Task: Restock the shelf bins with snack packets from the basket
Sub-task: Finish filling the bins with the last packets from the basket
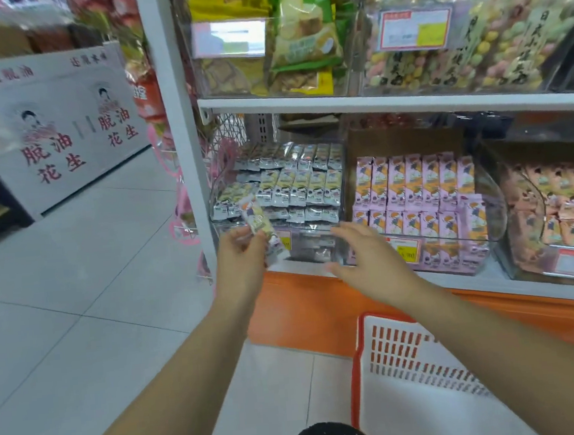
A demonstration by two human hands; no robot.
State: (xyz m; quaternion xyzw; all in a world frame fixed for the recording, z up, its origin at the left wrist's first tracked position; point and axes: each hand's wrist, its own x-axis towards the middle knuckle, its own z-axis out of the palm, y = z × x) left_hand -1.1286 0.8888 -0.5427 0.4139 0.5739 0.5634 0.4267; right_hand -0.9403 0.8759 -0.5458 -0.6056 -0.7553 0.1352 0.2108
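Pinching snack packets (257, 219) in left hand (242, 258) at the front edge of the silver-packet bin (314, 229), reaching with right hand (364, 257) spread and holding nothing, pink-packet bin (495, 214) just right, basket (389, 401) below.

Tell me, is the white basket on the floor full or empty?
Empty, as far as it shows: the basket has a bare white inside with no packets. The right arm hides part.

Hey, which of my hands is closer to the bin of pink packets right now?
Right. The right hand hovers open just left of the pink packets; the left hand is farther left, holding a packet.
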